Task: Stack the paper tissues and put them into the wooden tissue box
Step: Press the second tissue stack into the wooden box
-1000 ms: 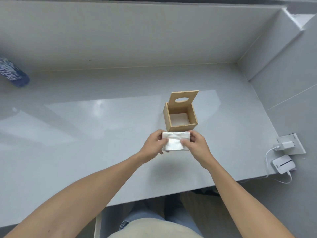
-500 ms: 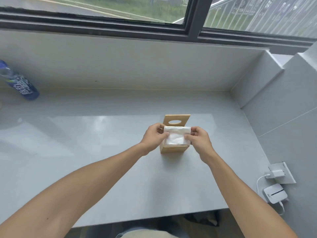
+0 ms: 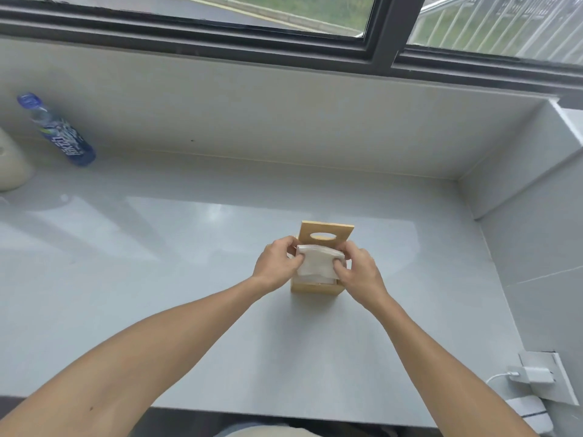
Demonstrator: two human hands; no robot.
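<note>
Over the open light wooden tissue box (image 3: 315, 287), left hand (image 3: 277, 266) and right hand (image 3: 359, 272) pinching a white folded tissue stack (image 3: 317, 266) by its ends, fingers curled closed

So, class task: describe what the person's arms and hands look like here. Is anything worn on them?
Both forearms are bare: no sleeves show anywhere along them. The left hand and right hand wear no gloves, and no watch, ring or bracelet can be seen. The left forearm has a small dark mark near the bottom edge of the picture.
</note>
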